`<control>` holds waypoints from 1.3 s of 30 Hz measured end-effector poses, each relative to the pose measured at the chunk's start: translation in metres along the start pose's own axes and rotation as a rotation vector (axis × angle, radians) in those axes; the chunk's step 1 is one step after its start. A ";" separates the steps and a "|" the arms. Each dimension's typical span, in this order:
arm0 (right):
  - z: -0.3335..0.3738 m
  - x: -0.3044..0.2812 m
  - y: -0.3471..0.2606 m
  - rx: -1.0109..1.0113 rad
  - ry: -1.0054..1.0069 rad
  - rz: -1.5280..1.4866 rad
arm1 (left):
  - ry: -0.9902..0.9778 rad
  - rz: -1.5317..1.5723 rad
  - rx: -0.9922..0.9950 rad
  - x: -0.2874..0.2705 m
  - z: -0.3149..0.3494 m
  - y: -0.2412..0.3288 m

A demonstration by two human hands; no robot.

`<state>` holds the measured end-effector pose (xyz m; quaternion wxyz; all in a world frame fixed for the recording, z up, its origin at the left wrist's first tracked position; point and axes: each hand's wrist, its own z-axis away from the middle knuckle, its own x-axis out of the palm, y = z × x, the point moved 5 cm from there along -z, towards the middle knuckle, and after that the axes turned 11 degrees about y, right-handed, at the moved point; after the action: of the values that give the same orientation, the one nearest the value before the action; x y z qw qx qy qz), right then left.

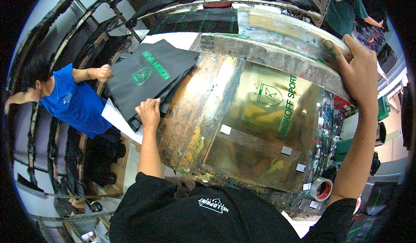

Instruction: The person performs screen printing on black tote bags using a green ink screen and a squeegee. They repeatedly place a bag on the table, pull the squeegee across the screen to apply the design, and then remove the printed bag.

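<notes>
We have the sheet stack (145, 67) at left, the tape roll (316, 194) on the bench's (184, 132) near right, the screen frame (260, 52) at the far side.

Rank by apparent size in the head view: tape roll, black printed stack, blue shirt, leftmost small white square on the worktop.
1. Black printed stack
2. Blue shirt
3. Tape roll
4. Leftmost small white square

Person in blue T-shirt (73, 100) stands at left beside tall racks (53, 65) with dark bars and pale wall behind. Second person in dark green top (341, 15), arm outstretched, appears at far right, close to upright of metal shelf (324, 2). Green crate (384, 108) sits at right. White tape roll (314, 185) with red inner core rests near right.
</notes>
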<state>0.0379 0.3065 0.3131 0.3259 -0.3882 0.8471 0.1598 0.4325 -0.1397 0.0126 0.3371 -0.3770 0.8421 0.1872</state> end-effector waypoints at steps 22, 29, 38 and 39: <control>0.009 -0.002 -0.001 -0.112 0.143 -0.027 | -0.633 0.430 0.668 -0.047 0.089 0.299; -0.007 -0.001 0.002 0.030 -0.114 0.041 | -0.649 0.549 0.798 -0.018 0.108 0.348; -0.003 0.000 0.008 -0.013 -0.052 -0.016 | -0.663 0.633 0.803 -0.045 0.141 0.437; -0.002 0.002 0.008 -0.022 -0.030 -0.005 | -0.668 0.645 0.802 -0.049 0.143 0.438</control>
<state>0.0297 0.3089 0.3133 0.3344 -0.3913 0.8395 0.1742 0.1843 0.2491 -0.0262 0.6247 0.1321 0.7675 0.0562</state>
